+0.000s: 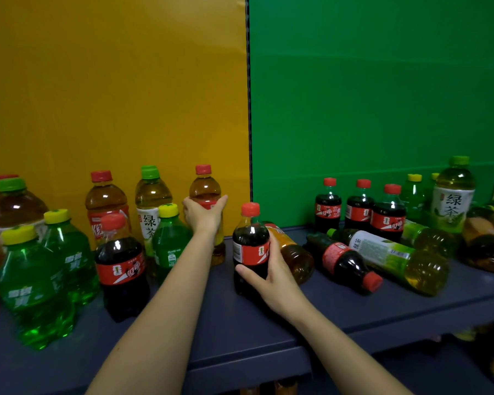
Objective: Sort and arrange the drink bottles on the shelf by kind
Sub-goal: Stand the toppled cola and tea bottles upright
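The cola bottle (251, 246) stands upright at the middle of the shelf (240, 332), toward its near edge. The right hand (271, 283) is wrapped round its lower body, thumb across the near side. Farther back, against the yellow panel, the left hand (204, 213) is curled round the shoulder of an upright amber tea bottle (205, 189).

Each should probably join its own kind. Another cola (121, 263) stands to the left, but a row of three colas (360, 208) at the far right looks the likelier home. A matching red-capped tea (106, 201) stands to the left.

Lift the cola clear before carrying it. A fallen tea bottle (294, 255) lies just behind it, and a fallen cola (345, 260) and a fallen green tea (391, 255) crowd the way right.
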Motion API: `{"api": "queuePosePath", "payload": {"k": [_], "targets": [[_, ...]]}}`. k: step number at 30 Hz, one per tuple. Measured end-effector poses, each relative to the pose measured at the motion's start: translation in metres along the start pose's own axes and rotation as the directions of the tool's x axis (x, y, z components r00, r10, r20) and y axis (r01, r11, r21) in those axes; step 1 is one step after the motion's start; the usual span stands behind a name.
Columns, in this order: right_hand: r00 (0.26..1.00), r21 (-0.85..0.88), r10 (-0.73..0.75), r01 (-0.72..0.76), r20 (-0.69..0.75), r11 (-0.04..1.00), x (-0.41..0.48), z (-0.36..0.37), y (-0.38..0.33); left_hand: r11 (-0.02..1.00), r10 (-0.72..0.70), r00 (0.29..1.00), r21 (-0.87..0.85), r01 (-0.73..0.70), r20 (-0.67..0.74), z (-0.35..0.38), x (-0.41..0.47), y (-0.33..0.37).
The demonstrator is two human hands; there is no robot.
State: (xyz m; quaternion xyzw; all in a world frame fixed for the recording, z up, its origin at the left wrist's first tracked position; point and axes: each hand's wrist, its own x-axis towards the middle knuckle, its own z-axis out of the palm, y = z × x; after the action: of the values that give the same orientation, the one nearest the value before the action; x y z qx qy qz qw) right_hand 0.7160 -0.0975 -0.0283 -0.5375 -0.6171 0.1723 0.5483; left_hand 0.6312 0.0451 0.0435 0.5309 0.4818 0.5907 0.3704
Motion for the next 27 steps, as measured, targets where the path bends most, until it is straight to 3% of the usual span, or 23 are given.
{"api": "queuePosePath", "payload": {"k": [4, 7, 10, 13, 15, 17, 19, 22, 24, 27], "targets": [[0.999, -0.017, 0.041, -0.041, -0.024, 0.999, 0.001, -0.003, -0.001, 0.999, -0.018, 1.000, 0.039, 0.017, 0.003, -0.003, -0.013, -0.001], [0.997, 0.007, 0.080, -0.080, -0.018, 0.997, -0.001, -0.006, -0.004, 0.995, 0.094, 0.995, -0.016, -0.094, 0.043, -0.010, -0.042, 0.000], [0.998, 0.059, 0.050, -0.047, -0.050, 0.997, -0.005, -0.013, -0.007, 0.958, 0.280, 0.959, -0.057, -0.282, -0.034, -0.023, -0.080, 0.002], [0.991, 0.081, -0.013, 0.024, -0.132, 0.996, -0.011, -0.032, -0.012, 0.807, 0.584, 0.807, -0.042, -0.589, -0.087, -0.032, -0.114, 0.007], [0.985, 0.064, -0.016, 0.028, -0.174, 0.998, -0.015, -0.052, -0.015, 0.695, 0.719, 0.695, -0.033, -0.718, 0.006, -0.029, -0.135, 0.011], [0.982, -0.007, -0.026, 0.025, -0.185, 1.000, -0.016, -0.077, -0.015, 0.644, 0.762, 0.634, -0.045, -0.764, 0.136, -0.018, -0.151, 0.014], [0.987, -0.104, -0.041, 0.025, -0.155, 0.994, -0.013, -0.104, -0.010, 0.659, 0.732, 0.627, -0.044, -0.751, 0.264, -0.004, -0.162, 0.014], [0.991, -0.343, -0.077, 0.035, -0.111, 0.939, -0.008, -0.143, 0.006, 0.791, 0.552, 0.712, -0.003, -0.612, 0.433, 0.022, -0.167, 0.010], [0.993, -0.463, -0.103, 0.062, -0.064, 0.884, -0.004, -0.166, 0.022, 0.850, 0.403, 0.784, 0.124, -0.513, 0.473, 0.037, -0.162, 0.007], [0.982, -0.590, -0.129, 0.184, 0.135, 0.786, 0.002, -0.190, 0.041, 0.827, 0.181, 0.861, 0.400, -0.395, 0.475, 0.058, -0.146, 0.006]]}}
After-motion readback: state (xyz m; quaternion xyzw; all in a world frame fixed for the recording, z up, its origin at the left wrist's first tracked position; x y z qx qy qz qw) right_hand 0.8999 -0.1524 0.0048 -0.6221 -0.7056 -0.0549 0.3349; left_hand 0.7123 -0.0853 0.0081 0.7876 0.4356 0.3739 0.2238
